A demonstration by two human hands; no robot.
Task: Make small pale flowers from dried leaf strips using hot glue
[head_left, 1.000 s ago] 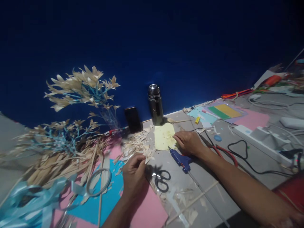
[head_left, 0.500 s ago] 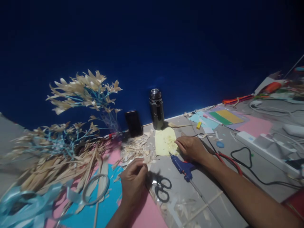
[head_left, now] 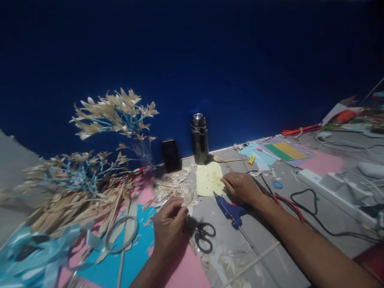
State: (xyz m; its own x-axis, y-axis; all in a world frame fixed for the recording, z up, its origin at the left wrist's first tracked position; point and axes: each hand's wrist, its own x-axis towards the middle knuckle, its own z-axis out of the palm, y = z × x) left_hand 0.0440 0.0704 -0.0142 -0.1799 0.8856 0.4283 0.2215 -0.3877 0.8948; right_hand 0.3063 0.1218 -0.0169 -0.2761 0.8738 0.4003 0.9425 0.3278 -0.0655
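My left hand (head_left: 170, 219) is closed in a pinch, low in the middle, beside the scissors (head_left: 204, 237). A pale dried-husk piece (head_left: 189, 202) with petal-like points sticks out at its fingertips. My right hand (head_left: 240, 186) is closed over the right edge of the yellow sheet (head_left: 207, 180), which has smears of dried glue on it. Whatever its fingertips hold, if anything, is too small to make out. Just below that hand lies a blue glue gun (head_left: 229, 210), its nozzle pointing at the sheet.
A steel flask (head_left: 200, 140) and a dark phone (head_left: 171, 156) stand by the blue wall. At left are husk flowers (head_left: 117, 114) on blue stems, husk strips (head_left: 57, 210), a ring-shaped roll (head_left: 121, 235) and blue ribbon (head_left: 33, 252). A power strip (head_left: 336, 196) and cables lie at right.
My left hand has tilted slightly, and the pale husk piece at its fingertips shows more clearly. The right hand stays at the yellow sheet. The view has shifted a little.
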